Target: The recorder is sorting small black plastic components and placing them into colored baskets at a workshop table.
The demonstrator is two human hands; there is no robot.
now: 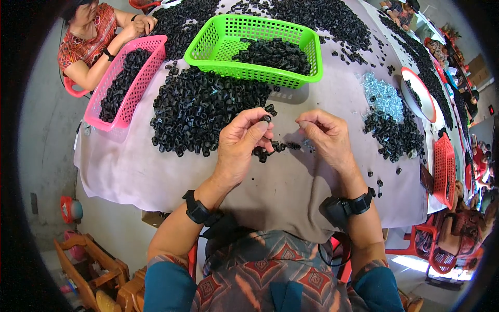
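My left hand (241,138) pinches a small black plastic part (266,118) between thumb and forefinger, its round opening facing up. To its right, my right hand (327,136) is closed in a pinch, fingertips together; whatever they hold is too small to make out. The two hands are a short way apart above the cloth. Several loose black parts (280,147) lie under and between them, beside a few tiny clear pieces (307,143). A large heap of similar black parts (202,106) spreads out left of my left hand.
A green basket (208,63) partly filled with black parts stands beyond my hands. At left is a pink basket (140,86), near a seated person's arms. Clear small pieces (382,96) and more black parts (395,138) are piled at right, by a red-rimmed white bowl (425,99).
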